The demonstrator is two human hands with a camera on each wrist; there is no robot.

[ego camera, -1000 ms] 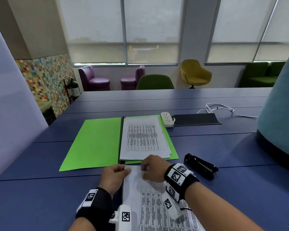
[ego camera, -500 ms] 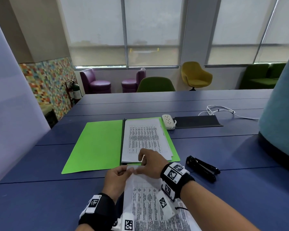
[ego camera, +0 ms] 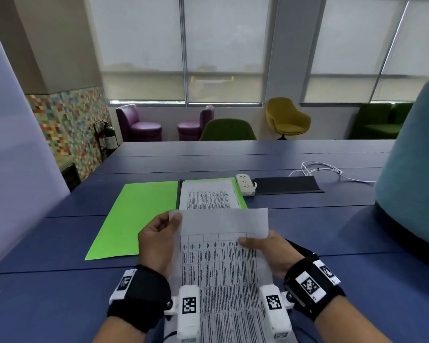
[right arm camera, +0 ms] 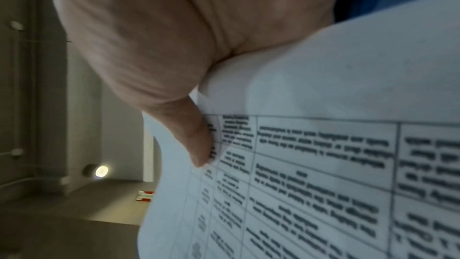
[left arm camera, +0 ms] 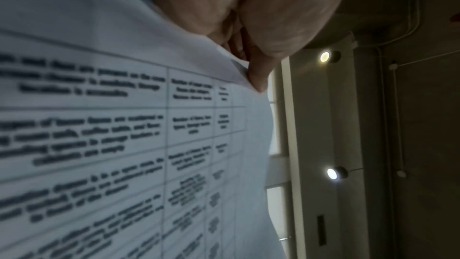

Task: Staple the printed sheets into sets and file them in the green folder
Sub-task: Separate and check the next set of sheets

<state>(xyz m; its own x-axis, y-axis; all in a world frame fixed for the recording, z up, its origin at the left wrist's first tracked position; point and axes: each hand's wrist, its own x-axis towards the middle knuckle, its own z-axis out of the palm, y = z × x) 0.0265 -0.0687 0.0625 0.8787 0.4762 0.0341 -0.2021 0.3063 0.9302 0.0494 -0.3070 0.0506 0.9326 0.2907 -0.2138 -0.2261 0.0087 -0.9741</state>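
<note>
Sheets [ego camera: 221,263] now lifted off the table, a moment ago flat; left hand [ego camera: 159,241] pinches the top-left corner, right hand [ego camera: 270,251] grips the right edge. Green folder [ego camera: 139,216] open just beyond, stack inside. Likely filing next.

A set of printed sheets [ego camera: 223,263], white and covered with a ruled table of small black text, is held up off the blue surface [ego camera: 60,293], its top edge tilted away and its right side curling slightly. The green folder [ego camera: 139,219] lies open flat on the surface beyond it, its left flap bare. A stack of similar printed pages [ego camera: 208,195] rests on its right half, beside the dark spine.
</note>
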